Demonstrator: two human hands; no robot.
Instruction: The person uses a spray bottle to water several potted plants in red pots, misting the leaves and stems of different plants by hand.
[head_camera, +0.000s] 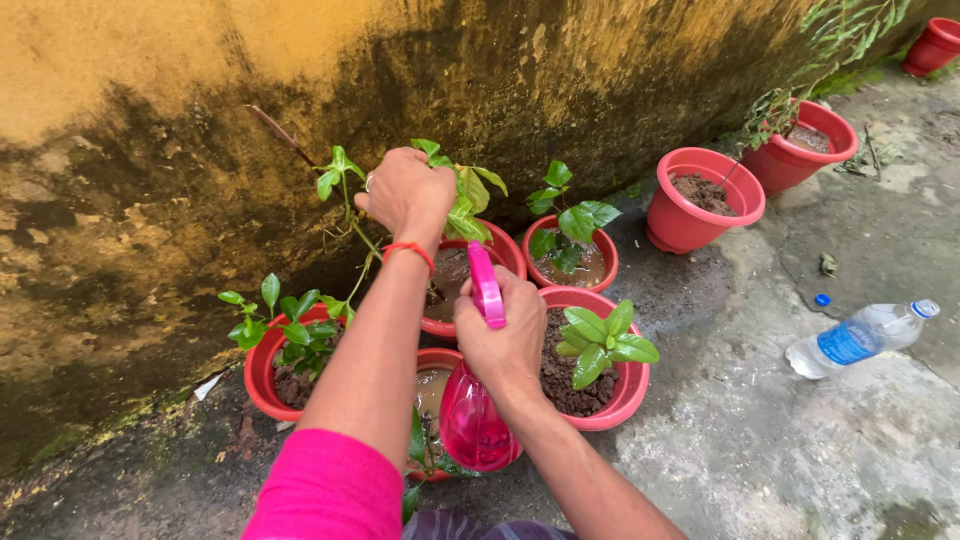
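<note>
Left hand (408, 192) outstretched, fingers curled; right hand (503, 335) fisted, wrist bent.

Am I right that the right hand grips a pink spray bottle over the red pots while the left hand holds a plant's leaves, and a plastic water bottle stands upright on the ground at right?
Not quite. In the head view the plastic water bottle lies on its side, not upright. The rest holds: the right hand grips the pink spray bottle over the red pots, and the left hand holds the plant's leaves.
</note>
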